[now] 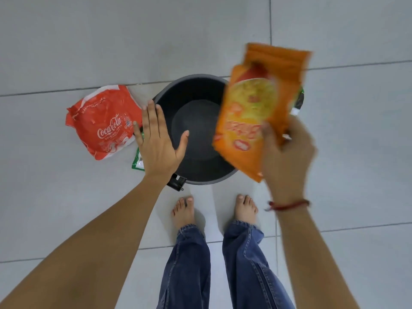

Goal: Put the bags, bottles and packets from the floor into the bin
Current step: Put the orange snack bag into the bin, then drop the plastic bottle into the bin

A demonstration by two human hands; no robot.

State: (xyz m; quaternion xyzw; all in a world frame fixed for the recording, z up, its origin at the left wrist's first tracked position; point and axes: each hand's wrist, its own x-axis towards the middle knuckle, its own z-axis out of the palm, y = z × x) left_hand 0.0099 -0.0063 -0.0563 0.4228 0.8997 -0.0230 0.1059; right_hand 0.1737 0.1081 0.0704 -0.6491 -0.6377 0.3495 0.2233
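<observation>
Grey tile floor (pixel 66 41) w/ dark bin (pixel 200 175), apparently empty

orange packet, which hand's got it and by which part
The right hand pinches the orange packet at its near lower corner, above the bin. The left hand is open, holding nothing.

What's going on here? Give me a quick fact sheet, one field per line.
setting: grey tiled floor, seen from above
bin: dark, round, open, looks empty
right hand: grips orange snack packet, blurred, over the bin's right rim
left hand: open, flat, holds nothing, above the bin's left edge
on floor, left of bin: red Coca-Cola bag; green packet, partly hidden by the left hand
on floor, right of bin: another green item, mostly hidden
person: barefoot, blue jeans, stands near the bin
</observation>
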